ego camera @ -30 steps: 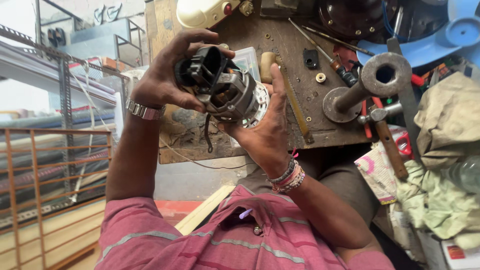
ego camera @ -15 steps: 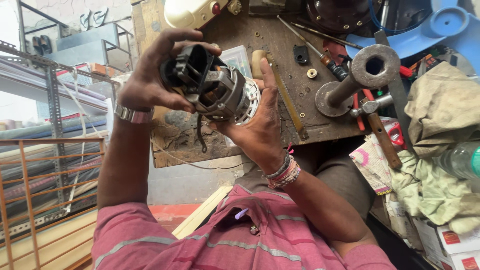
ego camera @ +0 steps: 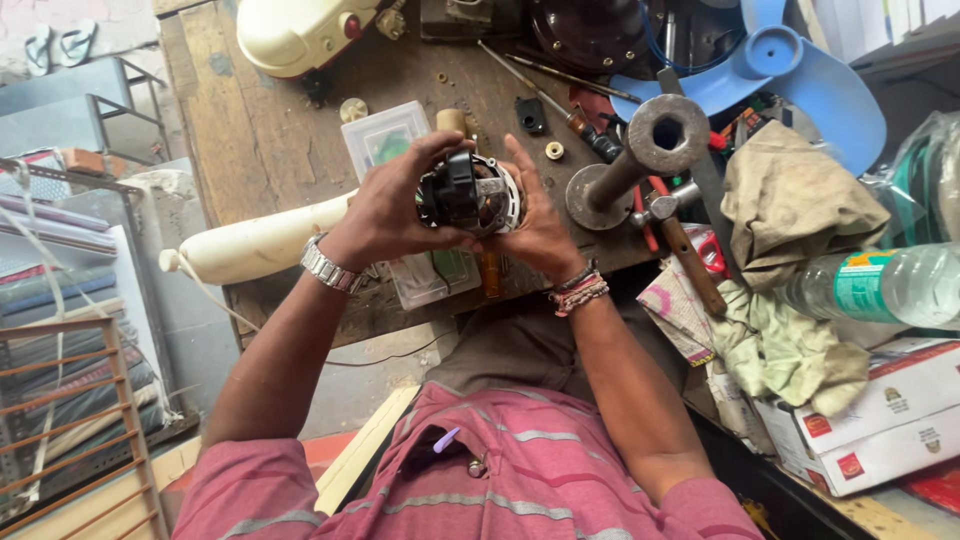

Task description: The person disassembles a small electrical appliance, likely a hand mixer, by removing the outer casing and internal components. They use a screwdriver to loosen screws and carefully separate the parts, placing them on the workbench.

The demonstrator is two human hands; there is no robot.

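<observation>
Head view: left hand (ego camera: 385,215) and right hand (ego camera: 535,225), fingers curled tight, both clasp a small black-capped fan motor (ego camera: 468,192) above the worn wooden workbench (ego camera: 265,130), near a clear plastic box (ego camera: 385,135) and steel pipe stand (ego camera: 640,150).

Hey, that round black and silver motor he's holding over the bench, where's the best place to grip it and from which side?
Probably by its rounded outer body, from both sides. The round black and silver motor is cradled that way now: left hand wraps the black end, right hand cups the silver end. That would keep fingers off the exposed windings at its middle.
</observation>
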